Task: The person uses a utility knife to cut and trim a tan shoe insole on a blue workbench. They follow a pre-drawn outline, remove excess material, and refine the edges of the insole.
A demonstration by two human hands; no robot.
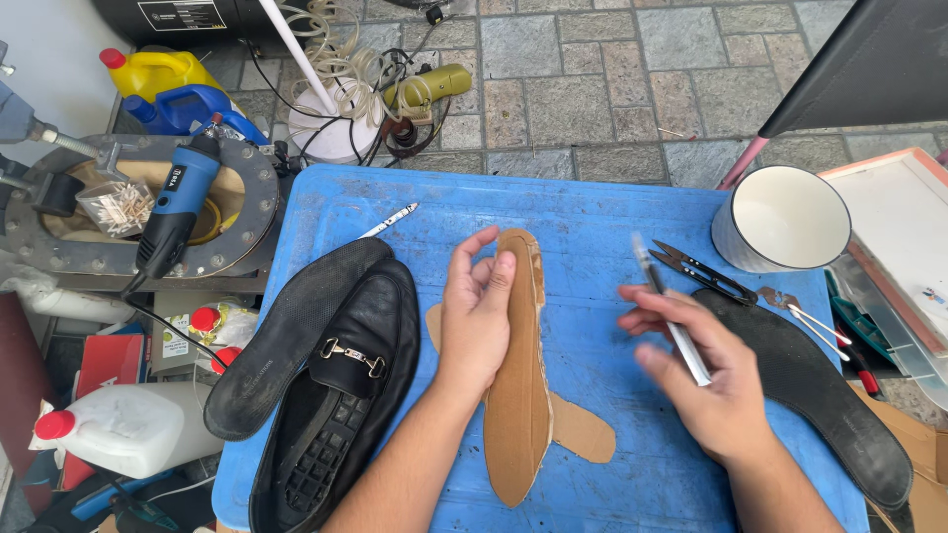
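On the blue table [612, 212] lies a long brown cardboard insole shape [518, 395] with side tabs. My left hand [476, 316] rests on its upper left edge, thumb pressed on the cardboard. My right hand [706, 380] hovers to the right of it, holding a slim white pen-like tool [671, 316] that points up and away. A black loafer with a metal buckle [346, 395] lies at the left, with a black sole [291, 331] beside it. Another black insole [829, 395] lies under and right of my right hand.
Small black thread snips [701, 271] and tweezers [805, 316] lie by a white cup [780, 219] at the table's back right. A white marker [390, 219] lies at the back left. A blue rotary tool [178, 202], jugs and hoses crowd the floor at the left.
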